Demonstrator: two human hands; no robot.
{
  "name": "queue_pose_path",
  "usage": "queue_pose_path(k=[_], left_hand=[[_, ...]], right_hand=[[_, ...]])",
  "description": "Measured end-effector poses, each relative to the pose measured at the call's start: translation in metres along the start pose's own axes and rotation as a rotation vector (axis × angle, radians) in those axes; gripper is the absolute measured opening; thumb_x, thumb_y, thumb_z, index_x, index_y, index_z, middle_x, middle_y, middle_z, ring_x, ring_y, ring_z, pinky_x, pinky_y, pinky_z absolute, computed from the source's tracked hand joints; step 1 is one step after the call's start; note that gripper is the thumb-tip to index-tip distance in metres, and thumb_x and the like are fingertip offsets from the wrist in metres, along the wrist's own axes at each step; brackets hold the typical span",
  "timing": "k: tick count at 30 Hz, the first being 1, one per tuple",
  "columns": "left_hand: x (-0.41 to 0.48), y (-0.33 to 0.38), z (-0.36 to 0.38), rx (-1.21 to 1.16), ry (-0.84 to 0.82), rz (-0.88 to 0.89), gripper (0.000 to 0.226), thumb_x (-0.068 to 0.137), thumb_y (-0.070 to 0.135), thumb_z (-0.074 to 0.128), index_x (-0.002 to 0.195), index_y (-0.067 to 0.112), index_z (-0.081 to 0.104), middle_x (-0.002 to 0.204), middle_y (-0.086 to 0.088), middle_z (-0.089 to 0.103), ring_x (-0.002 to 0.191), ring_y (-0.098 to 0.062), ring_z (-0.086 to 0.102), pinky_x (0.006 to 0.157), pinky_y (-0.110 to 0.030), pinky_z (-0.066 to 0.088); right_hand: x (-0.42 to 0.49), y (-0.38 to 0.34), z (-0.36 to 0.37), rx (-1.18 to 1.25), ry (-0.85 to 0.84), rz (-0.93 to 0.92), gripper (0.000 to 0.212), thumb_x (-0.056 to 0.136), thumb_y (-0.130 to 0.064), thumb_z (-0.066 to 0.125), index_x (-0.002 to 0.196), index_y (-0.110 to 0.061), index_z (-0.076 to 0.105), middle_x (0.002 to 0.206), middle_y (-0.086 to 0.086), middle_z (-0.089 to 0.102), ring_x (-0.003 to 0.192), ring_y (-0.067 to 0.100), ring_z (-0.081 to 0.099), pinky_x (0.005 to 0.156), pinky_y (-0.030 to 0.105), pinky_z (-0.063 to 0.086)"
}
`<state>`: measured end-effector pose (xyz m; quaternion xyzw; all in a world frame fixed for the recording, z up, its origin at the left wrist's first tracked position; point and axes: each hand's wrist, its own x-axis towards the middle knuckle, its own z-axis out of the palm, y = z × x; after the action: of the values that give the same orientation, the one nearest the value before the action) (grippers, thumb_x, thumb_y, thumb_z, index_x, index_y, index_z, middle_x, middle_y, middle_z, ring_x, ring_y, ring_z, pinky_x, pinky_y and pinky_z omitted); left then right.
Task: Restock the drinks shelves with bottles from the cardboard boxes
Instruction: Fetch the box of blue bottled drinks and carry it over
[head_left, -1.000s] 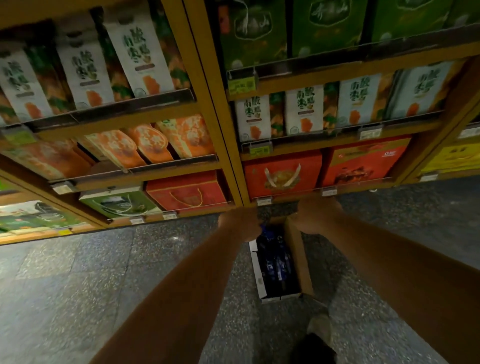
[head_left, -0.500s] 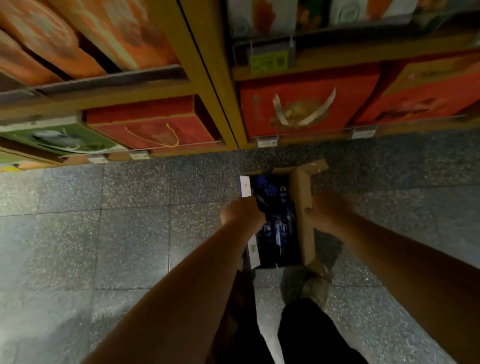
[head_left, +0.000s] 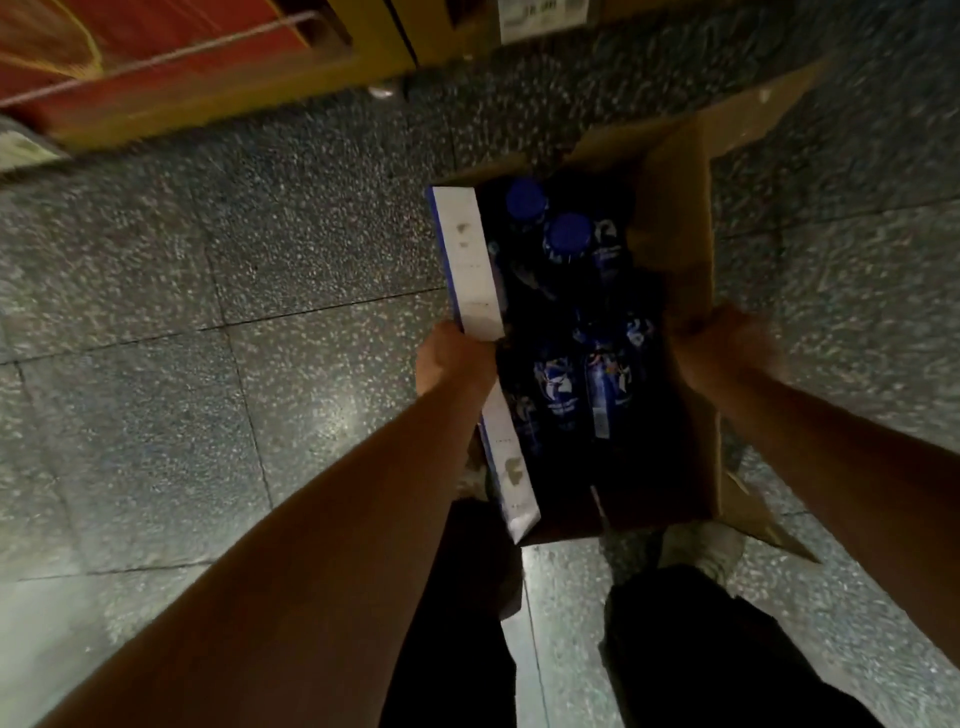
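Grey speckled floor tiles (head_left: 208, 312) are filling most of the view, with the yellow base of the drinks shelves (head_left: 395, 31) running along the floor's far edge. A red gift box (head_left: 156, 36) with a yellow cord handle is sitting on the lowest shelf at the far left corner. The person's legs in dark trousers (head_left: 701, 649) are standing at the near edge, with a pale shoe (head_left: 701, 545) showing under the cardboard box (head_left: 670, 249).

The open box is sitting between both hands, over the feet; whether it is touching the floor cannot be told. Its left wall is showing white with a blue edge, its right wall and flaps plain brown. Inside, dark blue bottles (head_left: 605, 395) with blue caps are packed loosely, their white label print too blurred to read.

The left hand (head_left: 454, 358) is gripping the white left wall with curled fingers. The right hand (head_left: 727, 348), motion-blurred, is clasping the brown right wall. A white price label (head_left: 543, 15) is hanging on the shelf base, its print unreadable.
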<state>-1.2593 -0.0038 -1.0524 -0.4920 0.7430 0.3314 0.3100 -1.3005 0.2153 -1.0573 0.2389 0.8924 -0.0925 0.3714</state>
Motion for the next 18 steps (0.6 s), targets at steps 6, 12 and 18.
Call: queue_pose_path(k=[6, 12, 18], left_hand=[[0.012, -0.003, -0.004, 0.028, -0.053, -0.006, 0.029, 0.083, 0.017, 0.062, 0.108, 0.004, 0.067, 0.105, -0.021, 0.068, 0.095, -0.037, 0.067, 0.081, -0.049, 0.057], [-0.021, -0.007, -0.034, 0.107, -0.094, 0.012, 0.029, 0.089, 0.014, 0.058, 0.114, -0.001, 0.06, 0.112, -0.021, 0.065, 0.101, -0.038, 0.064, 0.083, -0.045, 0.055], [-0.089, 0.026, -0.092, 0.235, -0.154, 0.087, 0.035, 0.091, 0.012, 0.059, 0.12, -0.007, 0.057, 0.119, -0.024, 0.061, 0.105, -0.04, 0.062, 0.078, -0.041, 0.055]], right_hand=[[0.006, 0.001, 0.002, -0.024, 0.063, 0.006, 0.043, 0.094, -0.035, 0.049, 0.112, 0.002, 0.061, 0.111, 0.027, 0.062, 0.102, 0.043, 0.061, 0.084, 0.047, 0.053], [-0.044, 0.012, -0.034, -0.063, 0.01, -0.055, 0.034, 0.096, -0.024, 0.048, 0.109, 0.004, 0.061, 0.108, 0.028, 0.062, 0.1, 0.043, 0.061, 0.077, 0.042, 0.051], [-0.109, 0.016, -0.104, -0.015, 0.002, -0.041, 0.029, 0.095, -0.021, 0.048, 0.104, 0.004, 0.062, 0.107, 0.027, 0.063, 0.099, 0.041, 0.062, 0.072, 0.038, 0.049]])
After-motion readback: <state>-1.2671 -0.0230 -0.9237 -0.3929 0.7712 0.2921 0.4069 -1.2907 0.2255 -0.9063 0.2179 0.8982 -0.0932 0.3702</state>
